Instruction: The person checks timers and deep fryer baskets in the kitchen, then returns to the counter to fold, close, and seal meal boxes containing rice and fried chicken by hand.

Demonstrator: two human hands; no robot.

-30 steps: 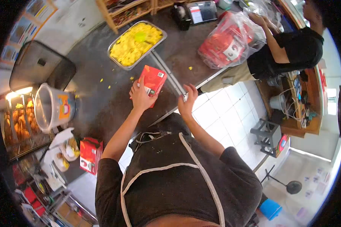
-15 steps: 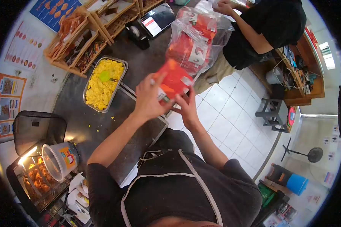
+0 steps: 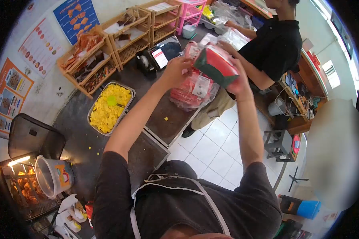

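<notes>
A red and dark-green cardboard food box (image 3: 216,65) is held tilted in my right hand (image 3: 238,77), whose fingers grip its right end. Beneath and behind it, a clear plastic bag (image 3: 183,104) with red boxes in it lies on the counter. My left hand (image 3: 174,72) is at the upper left side of this bag, fingers curled and pinched at its edge. The held box is just above the bag; whether they touch is unclear.
A metal tray (image 3: 132,88) of yellow food stands on the dark counter (image 3: 73,119). Behind are wicker racks (image 3: 119,44) and a tablet (image 3: 165,51). A clear bucket (image 3: 54,175) is at lower left. A co-worker (image 3: 269,47) stands close by on the right.
Both hands have moved forward and apart. The box, earlier between both hands, is now in my right hand above the bag. My left hand has gone to the bag. The view has shifted.
</notes>
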